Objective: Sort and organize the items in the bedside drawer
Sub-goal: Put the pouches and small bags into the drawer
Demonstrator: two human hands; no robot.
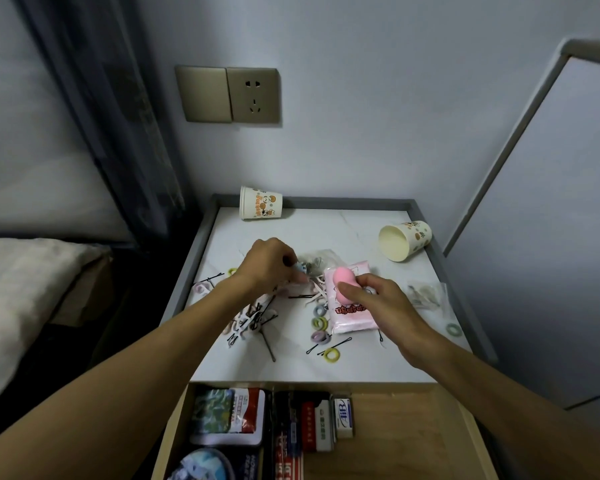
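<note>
two hands over one nightstand top (pixel 326 230); the open drawer (pixel 395 427) lies toward you. tipped paper cup (pixel 405 240): beyond your right hand (pixel 381 299), nearer it than the left. right hand grips pink sponge (pixel 343 282), long axis pointing away from you. left hand (pixel 267 265) pinches small blue item (pixel 300 270).

The white, marble-look counter (pixel 343 230) has a raised grey rim (pixel 326 201). One paper cup (pixel 260 203) lies on its side at the back left, and a second cup (pixel 405 240) lies on its side at the right. A pink packet (pixel 352 313) lies mid-counter among black hairpins (pixel 269 344), coloured hair ties (pixel 319 322) and a clear bag (pixel 425 294).
</note>
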